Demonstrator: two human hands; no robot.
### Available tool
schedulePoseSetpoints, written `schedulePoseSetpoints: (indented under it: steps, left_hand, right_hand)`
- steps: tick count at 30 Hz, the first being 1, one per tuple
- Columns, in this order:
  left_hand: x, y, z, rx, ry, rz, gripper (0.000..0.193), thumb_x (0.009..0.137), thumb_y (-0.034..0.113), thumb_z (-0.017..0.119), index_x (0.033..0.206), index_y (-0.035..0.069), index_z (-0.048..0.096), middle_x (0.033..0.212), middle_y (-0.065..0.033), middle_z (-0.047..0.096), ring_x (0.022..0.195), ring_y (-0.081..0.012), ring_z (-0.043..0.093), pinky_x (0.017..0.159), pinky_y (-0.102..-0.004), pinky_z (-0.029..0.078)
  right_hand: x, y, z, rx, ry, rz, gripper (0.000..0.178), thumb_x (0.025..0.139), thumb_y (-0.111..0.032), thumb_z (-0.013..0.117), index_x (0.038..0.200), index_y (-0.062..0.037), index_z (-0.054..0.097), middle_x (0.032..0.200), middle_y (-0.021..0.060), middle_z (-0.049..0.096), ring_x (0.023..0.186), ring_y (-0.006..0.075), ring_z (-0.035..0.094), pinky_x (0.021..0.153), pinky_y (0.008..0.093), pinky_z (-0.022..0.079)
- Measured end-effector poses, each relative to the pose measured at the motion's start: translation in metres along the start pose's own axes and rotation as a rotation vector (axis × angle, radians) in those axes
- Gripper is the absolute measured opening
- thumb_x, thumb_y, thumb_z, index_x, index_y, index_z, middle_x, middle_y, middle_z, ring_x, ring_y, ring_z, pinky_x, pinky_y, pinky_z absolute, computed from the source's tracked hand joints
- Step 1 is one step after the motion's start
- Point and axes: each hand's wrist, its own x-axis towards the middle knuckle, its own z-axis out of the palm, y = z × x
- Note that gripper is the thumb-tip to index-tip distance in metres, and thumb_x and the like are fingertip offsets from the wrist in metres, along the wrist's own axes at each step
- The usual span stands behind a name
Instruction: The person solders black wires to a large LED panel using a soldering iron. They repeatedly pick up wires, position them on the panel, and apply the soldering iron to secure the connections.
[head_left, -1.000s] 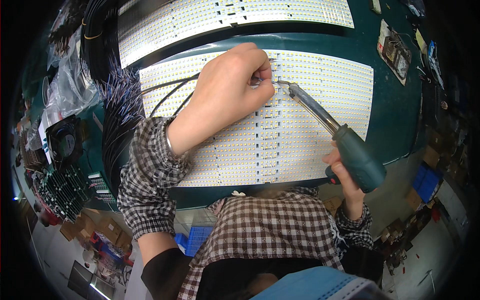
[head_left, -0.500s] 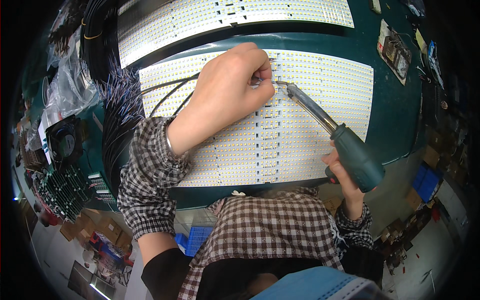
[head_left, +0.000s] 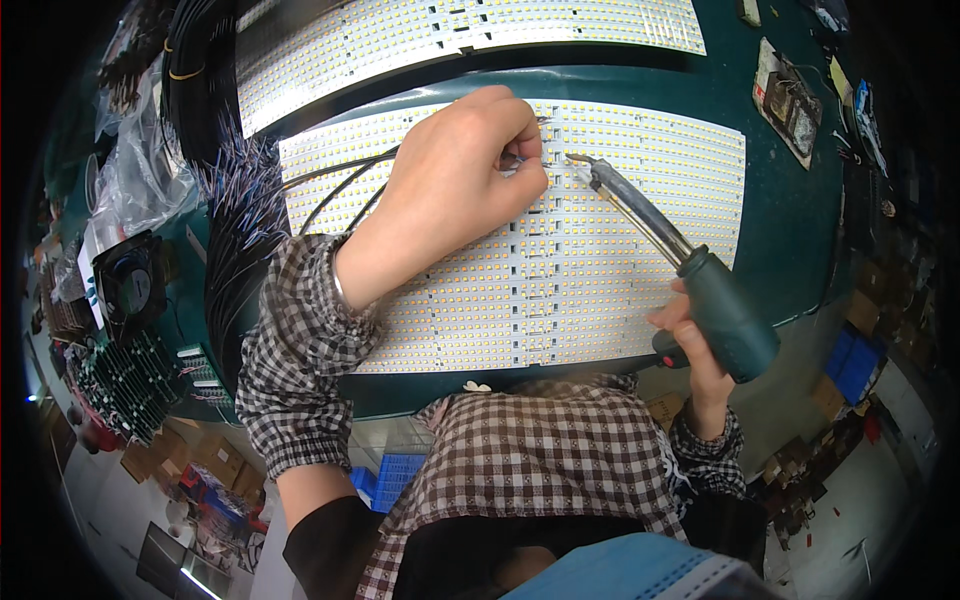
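A white LED board [head_left: 640,290] with rows of small yellowish chips lies before me on the green bench. My left hand [head_left: 460,160] rests over its upper middle, thumb and forefinger pinched together on a thin wire end beside the centre column of pads. Black cables [head_left: 345,165] pass beneath that hand from the left. My right hand [head_left: 695,350] grips the dark green handle of a soldering iron [head_left: 728,315]. Its bent tip points up and left, a little to the right of my left fingertips and apart from them. The handle hides part of the right fingers.
A second LED board [head_left: 400,50] lies farther back. Bundled black cables with stripped ends [head_left: 240,190] fill the left side, near a black fan [head_left: 130,285] and stacked green circuit boards [head_left: 125,385]. A stained pad with a dark block [head_left: 788,105] sits at the right.
The soldering iron's tip has drawn back right from my left fingertips, and the iron with my right hand has shifted slightly right. My left hand stays in place.
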Motion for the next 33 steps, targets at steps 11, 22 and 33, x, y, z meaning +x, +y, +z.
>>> schedulePoseSetpoints:
  steps: [11,22,33]
  left_hand:
    - [0.001,0.003,-0.002,-0.024,-0.024,-0.044,0.009,0.067,0.009,0.061,0.072,0.002,0.057,0.073,-0.0106,0.056,0.066,-0.0251,0.058,0.060,-0.0341,0.047]
    - [-0.008,0.009,-0.009,0.122,-0.068,0.124,0.015,0.074,0.009,0.065,0.085,0.004,0.056,0.078,-0.0086,0.054,0.067,-0.0241,0.057,0.061,-0.0322,0.046]
    - [-0.021,0.037,-0.009,0.199,0.306,0.195,0.015,0.081,0.008,0.064,0.091,0.001,0.056,0.084,-0.0067,0.059,0.073,-0.0189,0.059,0.068,-0.0290,0.046]
  right_hand:
    - [0.008,0.003,-0.010,0.537,0.077,-0.040,0.041,0.088,-0.021,0.051,0.112,0.0120,0.046,0.074,0.0109,0.054,0.069,0.0198,0.059,0.065,0.0355,0.056]
    - [0.007,0.014,-0.020,0.732,0.057,-0.026,0.046,0.095,-0.036,0.041,0.113,0.0050,0.044,0.073,0.0055,0.050,0.066,0.0151,0.054,0.055,0.0283,0.053]
    - [0.003,0.016,-0.027,1.150,-0.066,-0.030,0.049,0.092,-0.044,0.045,0.110,0.0011,0.044,0.082,0.0092,0.058,0.076,0.0233,0.062,0.055,0.0334,0.057]
